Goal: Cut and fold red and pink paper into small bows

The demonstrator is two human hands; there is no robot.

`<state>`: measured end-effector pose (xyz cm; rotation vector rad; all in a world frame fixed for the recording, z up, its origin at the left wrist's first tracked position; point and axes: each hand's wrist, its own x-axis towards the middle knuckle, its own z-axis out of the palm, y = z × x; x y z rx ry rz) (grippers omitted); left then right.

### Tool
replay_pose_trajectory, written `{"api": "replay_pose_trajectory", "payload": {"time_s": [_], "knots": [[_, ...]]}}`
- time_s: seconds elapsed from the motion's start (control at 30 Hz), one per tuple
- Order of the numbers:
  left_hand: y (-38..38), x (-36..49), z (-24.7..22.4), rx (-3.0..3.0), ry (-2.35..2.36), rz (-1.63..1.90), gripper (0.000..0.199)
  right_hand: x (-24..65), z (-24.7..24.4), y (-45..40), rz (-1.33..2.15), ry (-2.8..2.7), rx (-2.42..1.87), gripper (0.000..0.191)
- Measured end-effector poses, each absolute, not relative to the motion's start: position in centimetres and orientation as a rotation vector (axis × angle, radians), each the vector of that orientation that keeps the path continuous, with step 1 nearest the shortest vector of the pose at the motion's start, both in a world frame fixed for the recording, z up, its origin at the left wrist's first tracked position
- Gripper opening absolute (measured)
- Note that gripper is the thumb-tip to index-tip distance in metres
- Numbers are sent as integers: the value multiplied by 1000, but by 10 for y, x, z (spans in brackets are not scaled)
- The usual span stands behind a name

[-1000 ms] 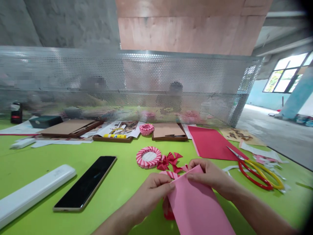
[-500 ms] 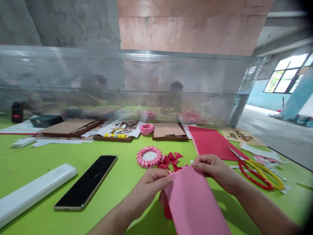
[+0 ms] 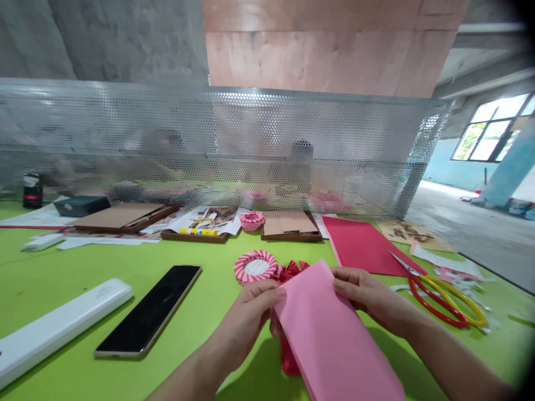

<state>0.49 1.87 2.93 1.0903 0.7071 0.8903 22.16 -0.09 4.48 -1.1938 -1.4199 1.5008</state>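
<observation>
A sheet of pink paper [image 3: 330, 328] is held up between my hands above the green table. My left hand [image 3: 259, 306] pinches its upper left corner between thumb and fingers. On the right edge, near the top, my right hand [image 3: 361, 292] grips the same sheet. Behind the paper lie folded red paper pieces [image 3: 295, 270], partly covered by it. Another red item [image 3: 289, 356] shows under the sheet's left edge; its kind I cannot tell. Just beyond my left hand is a pink-and-white striped paper ring [image 3: 256, 267] with a white label.
Scissors [image 3: 438, 295] with red and yellow handles lie at right, beside red paper [image 3: 368, 245] and scraps. A phone [image 3: 148, 312] and a long white case [image 3: 67, 328] are at left. Brown trays [image 3: 194, 236] line the back before a perforated metal screen [image 3: 251, 145].
The pink sheet's top corner has risen and now covers more of the red pieces. My right hand has slid slightly down along its right edge.
</observation>
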Motion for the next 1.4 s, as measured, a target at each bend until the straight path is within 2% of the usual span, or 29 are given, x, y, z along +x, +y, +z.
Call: {"api": "replay_pose_trajectory", "payload": {"time_s": [0.27, 0.4, 0.63, 0.7, 0.83, 0.9, 0.97, 1.1, 1.13, 1.27, 1.4], "knots": [[26, 7, 30, 974, 705, 1009, 28, 222, 40, 2, 1493, -1272, -1333, 41], [28, 5, 30, 930, 703, 962, 25, 227, 41, 4, 1478, -1406, -1291, 37], [20, 7, 34, 948, 750, 884, 33, 224, 43, 1, 1432, -1655, -1302, 32], [18, 10, 33, 960, 738, 884, 36, 223, 40, 0, 1521, -1585, -1286, 29], [21, 10, 26, 995, 773, 907, 18, 223, 28, -1, 1693, -1337, -1129, 13], [24, 8, 22, 1001, 787, 958, 19, 225, 26, 0, 1699, -1226, -1061, 11], [28, 6, 20, 983, 788, 1035, 19, 228, 28, 3, 1691, -1141, -1007, 18], [33, 3, 18, 946, 804, 1123, 17, 236, 40, 7, 1725, -1042, -843, 46], [34, 2, 18, 933, 798, 1135, 16, 237, 42, 7, 1712, -1060, -830, 46], [36, 1, 18, 885, 788, 1174, 11, 235, 41, 8, 1494, -1264, -996, 24], [39, 0, 18, 905, 823, 1181, 13, 230, 38, 10, 1261, -1425, -1203, 26]]}}
